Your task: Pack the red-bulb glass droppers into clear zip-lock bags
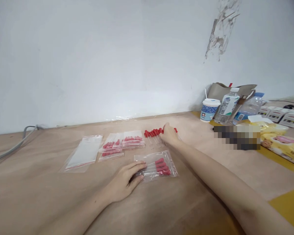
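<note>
A clear zip bag (150, 177) lies flat in front of me with several red-bulbed glass droppers (163, 166) in it. My left hand (127, 178) holds the bag's left end, fingers over the top and thumb at the near side. Farther back is a row of loose droppers (153, 133), their red bulbs away from me and thin clear stems towards me. My right hand (170, 134) reaches into the right part of this row, fingers closed around the bulbs; its fingertips are partly hidden. How many droppers it grips does not show.
Filled bags of droppers (132, 140) lie in overlapping piles left of the row. Flat clear bags (84, 153) are stacked farther left. A grey cable (17, 147) runs at the left edge. To the right stand a paper cup (209, 110), bottles (227, 106) and a yellow packet (284, 147).
</note>
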Tool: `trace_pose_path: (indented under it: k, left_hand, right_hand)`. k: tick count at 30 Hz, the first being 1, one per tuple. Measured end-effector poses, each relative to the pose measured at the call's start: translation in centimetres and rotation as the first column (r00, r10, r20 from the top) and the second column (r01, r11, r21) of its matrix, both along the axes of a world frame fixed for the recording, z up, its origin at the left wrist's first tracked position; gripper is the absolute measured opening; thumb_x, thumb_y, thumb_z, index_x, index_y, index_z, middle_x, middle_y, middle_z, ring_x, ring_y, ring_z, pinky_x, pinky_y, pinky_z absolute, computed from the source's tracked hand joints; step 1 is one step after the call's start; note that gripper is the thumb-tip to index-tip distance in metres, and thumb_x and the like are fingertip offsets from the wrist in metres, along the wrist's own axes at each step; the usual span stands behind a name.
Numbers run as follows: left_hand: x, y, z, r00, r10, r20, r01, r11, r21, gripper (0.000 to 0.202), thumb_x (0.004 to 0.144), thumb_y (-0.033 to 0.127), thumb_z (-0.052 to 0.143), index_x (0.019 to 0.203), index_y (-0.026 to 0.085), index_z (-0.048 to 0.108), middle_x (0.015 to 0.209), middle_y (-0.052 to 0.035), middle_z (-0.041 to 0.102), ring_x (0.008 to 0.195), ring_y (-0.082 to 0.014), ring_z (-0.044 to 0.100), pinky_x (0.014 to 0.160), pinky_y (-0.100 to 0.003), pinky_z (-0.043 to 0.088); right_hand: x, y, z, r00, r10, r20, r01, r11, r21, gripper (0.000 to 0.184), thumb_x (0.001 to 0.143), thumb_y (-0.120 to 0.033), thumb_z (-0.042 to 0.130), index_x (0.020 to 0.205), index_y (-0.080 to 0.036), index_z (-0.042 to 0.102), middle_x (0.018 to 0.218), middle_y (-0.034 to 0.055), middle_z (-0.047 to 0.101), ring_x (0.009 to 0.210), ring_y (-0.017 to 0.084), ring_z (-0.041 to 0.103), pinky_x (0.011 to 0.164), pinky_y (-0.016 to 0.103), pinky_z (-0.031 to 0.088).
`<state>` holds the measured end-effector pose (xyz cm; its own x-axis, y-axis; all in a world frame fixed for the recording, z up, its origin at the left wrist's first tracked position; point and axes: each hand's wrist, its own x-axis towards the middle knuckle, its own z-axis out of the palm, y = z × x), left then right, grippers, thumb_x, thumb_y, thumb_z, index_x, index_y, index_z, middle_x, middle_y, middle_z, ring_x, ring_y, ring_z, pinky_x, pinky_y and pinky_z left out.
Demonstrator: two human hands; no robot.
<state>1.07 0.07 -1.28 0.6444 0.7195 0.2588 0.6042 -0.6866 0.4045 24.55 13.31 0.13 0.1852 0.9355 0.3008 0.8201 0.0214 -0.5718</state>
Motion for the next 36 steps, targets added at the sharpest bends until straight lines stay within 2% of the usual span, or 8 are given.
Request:
trace_pose_path:
  k: [3,7,13,16,19,27,30,36]
  left_hand:
    - [0.0,0.0,-0.1,1.0,-0.008,0.005,0.008,1.0,0.002,0.034,0.09,0.027,0.042,0.124,0.027,0.046,0.127,-0.0024,0.049,0.114,-0.019,0.047,0.097,-0.038,0.039]
    - [0.0,0.0,-0.1,1.0,-0.013,0.02,0.013,1.0,0.0,0.034,0.09,0.027,0.043,0.123,0.027,0.046,0.126,-0.0029,0.05,0.113,-0.02,0.047,0.096,-0.039,0.039]
    - [0.0,0.1,0.1,1.0,-0.031,0.003,0.031,0.999,-0.011,0.034,0.09,0.027,0.042,0.124,0.027,0.046,0.126,-0.0023,0.05,0.114,-0.0197,0.047,0.097,-0.039,0.039]
    - [0.1,0.1,0.2,0.997,-0.071,-0.007,0.071,0.997,-0.009,0.034,0.09,0.028,0.041,0.125,0.028,0.045,0.125,-0.0021,0.051,0.115,-0.0203,0.046,0.097,-0.04,0.038]
    - [0.1,-0.1,0.3,0.994,-0.109,-0.01,0.109,0.994,-0.004,0.035,0.091,0.027,0.04,0.126,0.028,0.044,0.126,-0.0025,0.05,0.116,-0.0209,0.045,0.097,-0.041,0.037]
    - [0.0,-0.3,0.5,0.997,-0.046,-0.065,0.05,0.997,0.057,0.033,0.09,0.03,0.043,0.122,0.029,0.049,0.131,-0.0035,0.042,0.121,-0.0243,0.038,0.098,-0.043,0.036]
    - [0.0,-0.3,0.5,0.997,-0.051,-0.056,0.054,0.997,0.048,0.033,0.09,0.03,0.043,0.122,0.029,0.048,0.128,-0.0032,0.045,0.117,-0.0233,0.042,0.097,-0.042,0.037]
    - [0.0,-0.2,0.5,0.997,-0.052,-0.051,0.054,0.998,0.039,0.033,0.09,0.029,0.043,0.122,0.03,0.048,0.128,-0.0026,0.046,0.117,-0.0231,0.042,0.097,-0.042,0.037]
  right_hand:
    - [-1.0,0.6,0.1,0.999,-0.029,-0.013,0.028,0.998,-0.058,0.038,0.063,-0.008,0.055,0.1,-0.008,0.045,0.089,0.0225,0.06,0.087,0.033,0.058,0.069,0.038,0.043]
    - [-0.6,0.7,0.9,0.998,-0.016,-0.066,0.011,0.997,-0.071,0.047,0.064,-0.009,0.054,0.109,-0.008,0.039,0.092,0.0214,0.06,0.089,0.031,0.058,0.071,0.037,0.043]
    - [3.3,-2.4,1.0,0.974,0.075,-0.213,-0.074,0.997,0.009,0.056,0.075,-0.016,0.04,0.126,-0.007,0.019,0.072,0.0042,0.059,0.066,0.016,0.059,0.061,0.027,0.046]
    - [5.5,-5.3,-0.4,0.875,0.156,-0.458,-0.115,0.987,0.117,0.06,0.072,-0.02,0.043,0.126,-0.013,0.02,0.06,-0.0065,0.047,0.044,0.011,0.05,0.044,0.023,0.041]
    - [6.1,-7.9,-1.8,0.716,0.202,-0.669,-0.127,0.979,0.159,0.055,0.069,-0.024,0.046,0.119,-0.02,0.024,0.061,-0.0092,0.045,0.039,0.008,0.047,0.037,0.02,0.039]
    - [3.7,-10.2,-2.2,0.411,0.172,-0.895,-0.127,0.983,0.131,0.042,0.064,-0.024,0.059,0.09,-0.025,0.027,0.069,-0.0083,0.052,0.051,0.011,0.059,0.052,0.028,0.052]
    - [3.6,-10.4,-2.3,0.366,0.177,-0.914,-0.171,0.978,0.121,0.037,0.067,-0.026,0.058,0.089,-0.025,0.028,0.068,-0.0073,0.054,0.055,0.012,0.062,0.058,0.03,0.053]
    - [4.3,-10.4,-2.2,0.39,0.175,-0.904,-0.183,0.977,0.11,0.03,0.069,-0.022,0.054,0.086,-0.025,0.03,0.062,-0.0079,0.054,0.047,0.011,0.057,0.05,0.026,0.05]
